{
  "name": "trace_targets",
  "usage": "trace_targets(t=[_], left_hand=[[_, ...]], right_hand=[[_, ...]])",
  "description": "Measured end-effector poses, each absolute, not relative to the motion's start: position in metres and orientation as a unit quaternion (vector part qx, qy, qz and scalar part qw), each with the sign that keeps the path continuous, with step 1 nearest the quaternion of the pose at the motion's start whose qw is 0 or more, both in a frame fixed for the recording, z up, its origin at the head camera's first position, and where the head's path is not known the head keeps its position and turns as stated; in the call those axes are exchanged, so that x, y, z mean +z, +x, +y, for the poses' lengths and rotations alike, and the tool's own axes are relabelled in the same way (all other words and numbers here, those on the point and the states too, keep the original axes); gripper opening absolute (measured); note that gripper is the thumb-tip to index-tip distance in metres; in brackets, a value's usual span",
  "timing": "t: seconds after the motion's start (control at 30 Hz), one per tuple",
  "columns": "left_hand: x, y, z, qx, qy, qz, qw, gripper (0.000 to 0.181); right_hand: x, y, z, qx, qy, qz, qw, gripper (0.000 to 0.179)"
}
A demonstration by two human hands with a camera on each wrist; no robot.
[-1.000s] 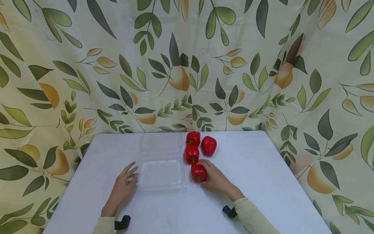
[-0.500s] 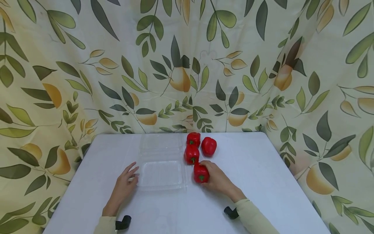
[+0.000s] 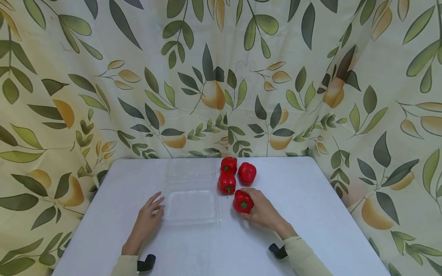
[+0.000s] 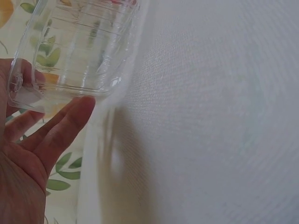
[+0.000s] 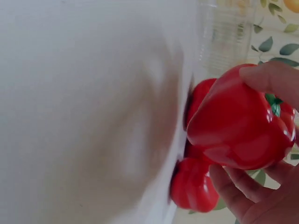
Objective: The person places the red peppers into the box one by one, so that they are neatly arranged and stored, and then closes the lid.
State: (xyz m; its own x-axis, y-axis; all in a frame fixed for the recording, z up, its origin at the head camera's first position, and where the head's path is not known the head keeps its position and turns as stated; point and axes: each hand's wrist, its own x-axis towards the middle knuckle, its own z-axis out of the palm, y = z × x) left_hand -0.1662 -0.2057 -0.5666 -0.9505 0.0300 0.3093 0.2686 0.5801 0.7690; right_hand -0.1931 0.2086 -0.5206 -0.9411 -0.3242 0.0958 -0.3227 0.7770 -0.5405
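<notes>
My right hand (image 3: 264,211) grips a red bell pepper (image 3: 243,201), its green stem facing the near side. In the right wrist view, the thumb lies on one side of this pepper (image 5: 238,121) and fingers on the other; it looks raised off the table. My left hand (image 3: 146,218) is at the left edge of a clear plastic clamshell box (image 3: 191,222), whose lid is folded back flat. Seen from the left wrist, extended fingers (image 4: 70,128) touch the corner of the box (image 4: 79,51), and another finger shows through the plastic. No pepper is inside the box.
Three more red bell peppers stand right of the box: one at the back (image 3: 228,165), one in front of it (image 3: 226,183), one to the right (image 3: 247,173). They stand on a white-covered table (image 3: 307,199). A leaf-patterned curtain (image 3: 221,76) hangs behind.
My right hand has moved to the right with its bell pepper, away from the pepper that it stood against. The left hand has stayed at the box's edge.
</notes>
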Motion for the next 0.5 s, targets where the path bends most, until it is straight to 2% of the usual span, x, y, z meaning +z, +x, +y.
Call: trace_targets(t=[0.17,0.5], left_hand=[[-0.566,-0.168,-0.205,-0.450,-0.085,-0.879,0.134,0.039],[-0.565,-0.165,-0.203,-0.446,-0.081,-0.882,0.130,0.040]], right_hand=[[-0.513,-0.194,0.213,-0.282,-0.194,0.939,-0.022,0.092],[-0.503,-0.196,0.212,-0.310,-0.178,0.934,-0.023,0.089]])
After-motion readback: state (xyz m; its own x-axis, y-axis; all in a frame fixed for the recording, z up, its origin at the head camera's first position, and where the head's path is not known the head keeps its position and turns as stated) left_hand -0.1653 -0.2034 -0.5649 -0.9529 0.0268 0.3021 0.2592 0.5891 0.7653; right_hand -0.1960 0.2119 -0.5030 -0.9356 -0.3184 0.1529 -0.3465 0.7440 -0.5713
